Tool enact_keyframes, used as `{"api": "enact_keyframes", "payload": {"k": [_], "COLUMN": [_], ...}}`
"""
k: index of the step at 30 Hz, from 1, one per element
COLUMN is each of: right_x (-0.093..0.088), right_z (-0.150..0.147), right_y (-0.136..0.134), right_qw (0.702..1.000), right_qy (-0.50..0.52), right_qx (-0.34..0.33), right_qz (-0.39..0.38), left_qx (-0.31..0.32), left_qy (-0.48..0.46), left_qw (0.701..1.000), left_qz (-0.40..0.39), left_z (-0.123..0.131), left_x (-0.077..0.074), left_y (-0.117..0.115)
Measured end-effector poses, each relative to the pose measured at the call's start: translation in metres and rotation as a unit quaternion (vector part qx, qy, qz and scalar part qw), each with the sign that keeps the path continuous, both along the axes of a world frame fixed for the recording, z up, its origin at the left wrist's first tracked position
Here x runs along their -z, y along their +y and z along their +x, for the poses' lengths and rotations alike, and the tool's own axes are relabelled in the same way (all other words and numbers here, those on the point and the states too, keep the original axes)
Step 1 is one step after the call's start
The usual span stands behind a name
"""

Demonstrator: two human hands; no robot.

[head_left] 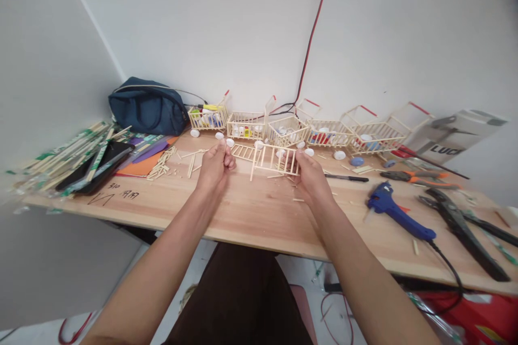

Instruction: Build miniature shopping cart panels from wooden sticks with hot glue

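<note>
Right hand (311, 171) gripping the right end of a stick frame (273, 159) – thumb on top, fingers behind. Frame is pale wood, slatted like a ladder, held over the middle of the table (259, 215), between the two hands. One stick at its left end points down toward the tabletop.

Left hand (214, 166) apart from the frame, fingers curled closed, thumb near the forefinger. Cannot tell whether anything small is pinched there. A slatted panel (244, 152) shows just right of it, toward the frame; whether the two are joined, cannot tell.

Behind the hands, along the wall: a row of five carts (246, 136), stick-built, red-topped handles, small coloured items inside. Wheels mostly white; two blue ones at the right.

Left side: blue bag (148, 105) against the wall, packaged sticks (73, 151) partly over a black tray (95, 175), orange sheet (137, 167), a heap of short stick pieces (162, 164). Handwritten marks on the wood nearby.

Right side: pen (347, 178) just beyond the right hand, then glue gun (399, 213) – blue, cord trailing off the table edge – orange-handled pliers (418, 178), and a printed box (465, 132) at the back.
</note>
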State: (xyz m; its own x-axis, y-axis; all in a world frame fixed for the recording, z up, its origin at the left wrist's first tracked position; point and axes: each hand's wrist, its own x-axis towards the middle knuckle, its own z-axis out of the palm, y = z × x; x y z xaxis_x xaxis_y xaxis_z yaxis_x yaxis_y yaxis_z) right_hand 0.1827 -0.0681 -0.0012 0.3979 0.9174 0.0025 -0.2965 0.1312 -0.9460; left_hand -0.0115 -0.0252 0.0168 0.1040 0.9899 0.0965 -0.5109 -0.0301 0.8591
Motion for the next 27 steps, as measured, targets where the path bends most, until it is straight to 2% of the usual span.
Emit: {"api": "enact_keyframes", "payload": {"k": [7,13,18,22,27], "right_x": [-0.002,-0.004,-0.007,-0.003,0.001], "right_z": [0.001,0.002,0.003,0.007,0.011], "right_y": [-0.002,-0.002,-0.002,0.000,0.002], "right_qw": [1.000,1.000,0.998,0.998,0.997], "right_qy": [0.005,0.019,0.049,0.056,0.059], "right_qx": [-0.002,0.014,0.026,0.029,0.018], "right_qz": [0.001,-0.004,0.005,0.014,0.035], "left_qx": [0.013,0.107,0.140,0.125,0.075], "left_qy": [0.023,-0.029,-0.042,-0.009,0.008], "left_qw": [1.000,0.990,0.988,0.992,0.995], "left_qz": [-0.016,-0.083,-0.048,-0.028,-0.067], "left_z": [-0.003,-0.003,-0.001,-0.001,-0.002], "left_x": [0.003,0.005,0.008,0.008,0.004], "left_y": [0.000,0.002,0.003,0.002,0.001]}}
